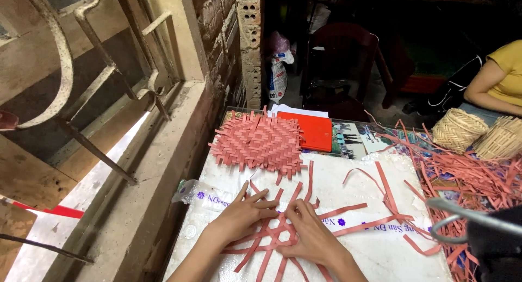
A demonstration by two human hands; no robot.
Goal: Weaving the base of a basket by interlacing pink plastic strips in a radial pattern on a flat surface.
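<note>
Both hands are flat on a loose crisscross of thin pink paper strips (280, 227), left hand (242, 217) with fingers spread and pressing down, right hand (310, 236) with fingertips pinching strips at the crossing. That lattice sits on a white plastic sheet (348, 195) over the table, right in front. Just behind it lies a finished pink woven mat (256, 143), then a red folder (314, 131). Off right there's a heap of loose pink strips (473, 178) and two woven straw baskets (478, 132).

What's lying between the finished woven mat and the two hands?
Head view: mostly bare white table cover, crossed only by ends of pink strips fanning out from under both hands.
</note>
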